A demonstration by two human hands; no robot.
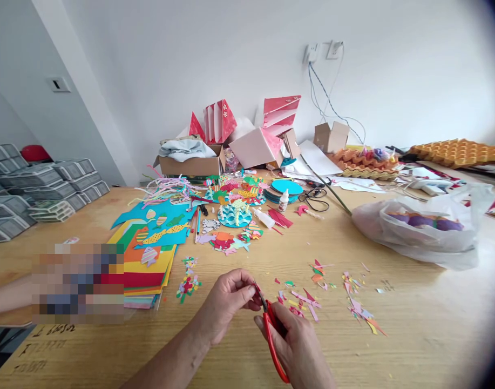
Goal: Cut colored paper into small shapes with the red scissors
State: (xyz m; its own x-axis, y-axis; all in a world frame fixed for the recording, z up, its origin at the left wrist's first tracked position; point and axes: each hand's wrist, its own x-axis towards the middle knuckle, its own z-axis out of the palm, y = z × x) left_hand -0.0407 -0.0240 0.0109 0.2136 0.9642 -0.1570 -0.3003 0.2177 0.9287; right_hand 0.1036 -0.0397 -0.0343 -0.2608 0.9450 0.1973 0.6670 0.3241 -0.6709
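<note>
My right hand (pixel 298 346) is closed around the red handles of a pair of scissors (pixel 275 356), whose dark blades point up and left. The blade tips reach the fingertips of my left hand (pixel 233 297), which is pinched. What sits in that pinch is mostly hidden and too small to name. Just beyond the scissors lie pink and red paper scraps (pixel 299 302). Left of my left hand is a small heap of coloured paper dots (pixel 188 283). Farther back are paper cutouts (pixel 226 243) and a round blue wavy-edged craft piece (pixel 234 216).
At left, another person's arm (pixel 8 296) reaches beside stacked coloured paper (pixel 144 280), partly pixelated. A glue bottle (pixel 283 201) stands near blue discs (pixel 286 187). A plastic bag (pixel 417 232) lies at right, egg trays (pixel 460 152) behind it. Boxes (pixel 192 165) line the wall.
</note>
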